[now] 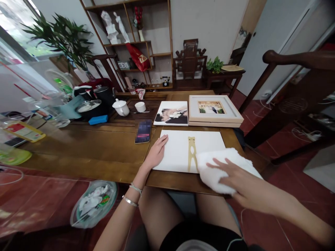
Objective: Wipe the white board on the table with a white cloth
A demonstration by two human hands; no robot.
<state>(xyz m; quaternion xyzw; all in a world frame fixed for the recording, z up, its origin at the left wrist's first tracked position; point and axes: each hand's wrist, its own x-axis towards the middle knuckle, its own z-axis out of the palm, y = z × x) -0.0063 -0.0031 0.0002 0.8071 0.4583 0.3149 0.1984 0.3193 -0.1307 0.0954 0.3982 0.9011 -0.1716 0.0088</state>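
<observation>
A white board (180,148) lies flat on the wooden table (99,148) in front of me, with a tan peg-shaped stand piece (192,153) running down its middle. My left hand (156,151) rests flat on the board's left edge, fingers stretched out. My right hand (239,183) lies with spread fingers on a white cloth (217,170) that covers the board's near right corner and hangs past the table edge.
Behind the board lie a frameless photo print (171,113), a pale wooden picture frame (213,111) and a phone (143,131). A tea tray with white cups (121,107) and dark pots stands at the back left. A bin (94,202) sits on the floor at left.
</observation>
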